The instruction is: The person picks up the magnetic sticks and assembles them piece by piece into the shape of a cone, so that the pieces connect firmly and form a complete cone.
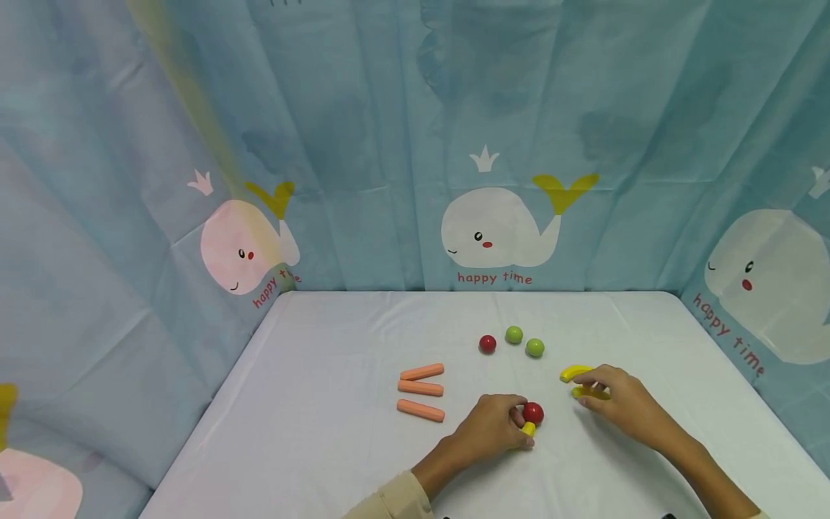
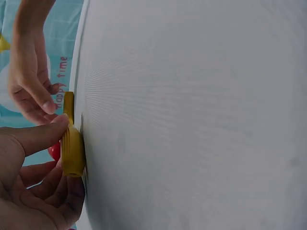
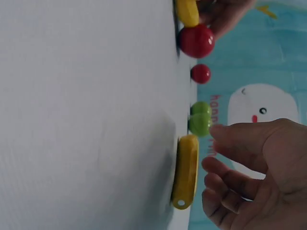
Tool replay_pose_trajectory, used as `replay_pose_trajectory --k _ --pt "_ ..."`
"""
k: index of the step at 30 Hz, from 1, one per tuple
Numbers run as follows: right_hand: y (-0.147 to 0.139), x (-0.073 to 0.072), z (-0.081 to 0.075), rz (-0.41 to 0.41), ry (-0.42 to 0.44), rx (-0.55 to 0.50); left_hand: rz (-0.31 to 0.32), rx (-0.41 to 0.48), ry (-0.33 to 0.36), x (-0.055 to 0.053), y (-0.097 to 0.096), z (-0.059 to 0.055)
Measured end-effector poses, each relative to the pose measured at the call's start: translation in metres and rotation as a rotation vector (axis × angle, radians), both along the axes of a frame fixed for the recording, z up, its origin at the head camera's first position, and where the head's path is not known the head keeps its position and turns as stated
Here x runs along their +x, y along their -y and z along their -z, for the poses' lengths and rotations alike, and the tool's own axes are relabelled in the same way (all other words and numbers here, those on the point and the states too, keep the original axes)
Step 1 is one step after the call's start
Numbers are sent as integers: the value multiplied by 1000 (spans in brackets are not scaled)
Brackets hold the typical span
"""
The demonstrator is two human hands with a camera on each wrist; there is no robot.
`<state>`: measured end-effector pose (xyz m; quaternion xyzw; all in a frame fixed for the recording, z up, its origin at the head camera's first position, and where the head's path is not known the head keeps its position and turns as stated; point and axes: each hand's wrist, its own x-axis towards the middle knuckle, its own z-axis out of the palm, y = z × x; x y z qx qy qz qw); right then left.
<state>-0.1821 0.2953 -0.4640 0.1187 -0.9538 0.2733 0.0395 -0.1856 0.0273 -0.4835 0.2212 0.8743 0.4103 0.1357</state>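
My left hand [image 1: 491, 427] pinches a yellow toy banana [image 2: 73, 151] between thumb and fingers, low over the white table. Right beside it sits a shiny red ball [image 1: 533, 413], partly hidden behind the fingers in the left wrist view. Over on the right, my right hand [image 1: 614, 402] hovers around a second yellow banana [image 3: 185, 171], its thumb and loosely bent fingers spread apart around nothing. Another yellow banana [image 1: 574, 372] lies just beyond that one, partly covered by the right hand's fingers in the head view.
Farther back on the white table [image 1: 337, 331] lie a red ball [image 1: 488, 344] and two green balls, one [image 1: 514, 334] behind the other [image 1: 534, 347]. Several orange sticks [image 1: 421, 388] lie left of the left hand. A blue whale-print curtain [image 1: 389, 144] encloses the table's back and sides.
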Motion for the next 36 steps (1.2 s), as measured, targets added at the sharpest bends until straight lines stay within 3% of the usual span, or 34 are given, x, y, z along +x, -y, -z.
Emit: replay_pose_trajectory --k 8,14,22,28,36 --pt "-15 -10 4 13 75 9 37 93 20 2 7 -1" --pt "-18 -16 3 24 173 0 47 75 24 0 8 0" --pt "-14 -14 0 69 310 -20 -2 30 -69 0 1 5" --pt "-7 -10 -3 69 338 -19 -31 16 -81 3 0 3" --pt "1 -8 -4 82 303 -45 -61 -43 -92 6 0 -2"
